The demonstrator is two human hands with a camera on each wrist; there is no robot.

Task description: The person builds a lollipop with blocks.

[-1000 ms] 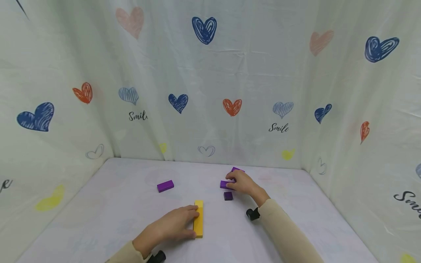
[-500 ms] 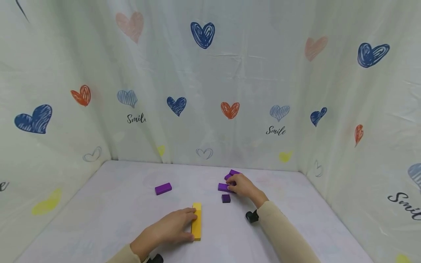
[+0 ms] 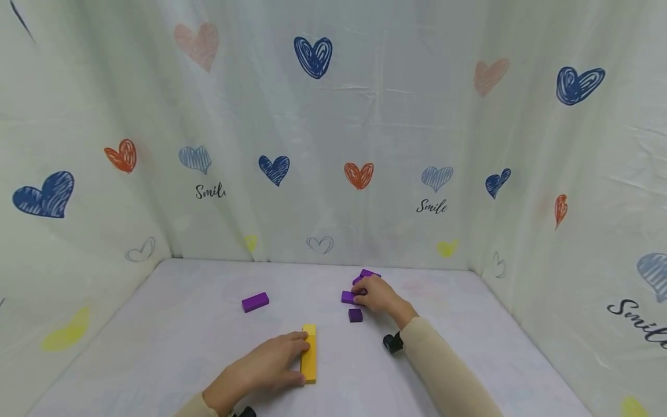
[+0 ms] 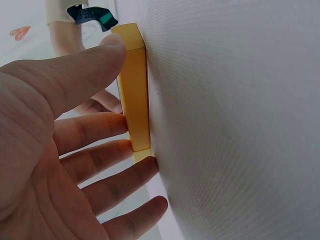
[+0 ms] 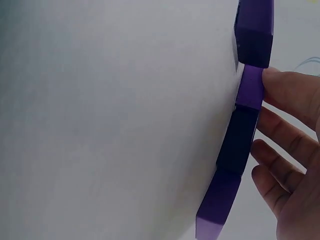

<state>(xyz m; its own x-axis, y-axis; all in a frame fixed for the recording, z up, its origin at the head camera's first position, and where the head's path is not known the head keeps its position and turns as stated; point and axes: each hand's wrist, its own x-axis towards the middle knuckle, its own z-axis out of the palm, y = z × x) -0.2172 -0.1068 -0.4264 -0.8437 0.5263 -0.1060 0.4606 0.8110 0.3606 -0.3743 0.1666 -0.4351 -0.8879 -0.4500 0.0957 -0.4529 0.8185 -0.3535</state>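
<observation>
In the head view, my left hand [image 3: 271, 365] lies against the left side of a long yellow bar [image 3: 308, 356], apparently two yellow blocks end to end. The thumb touches its near end and the nearly straight fingers rest along its side, as the left wrist view also shows. Farther off, my right hand [image 3: 379, 295] reaches over purple blocks. Its thumb touches one purple block [image 5: 250, 86], and loosely bent fingers lie close along the dark purple block [image 5: 237, 142] beside it. Part of the purple block [image 3: 347, 297] under that hand is hidden.
A separate purple block [image 3: 255, 302] lies to the left on the white table. A short dark purple block [image 3: 355, 315] sits just in front of the right hand, and another purple block [image 3: 370, 273] lies behind it. A heart-printed curtain [image 3: 396, 133] encloses the table's back and sides.
The head view has shifted slightly. My right fingertips have come a little nearer to me, uncovering more of a purple block behind them. My left hand stays against the yellow bar.
</observation>
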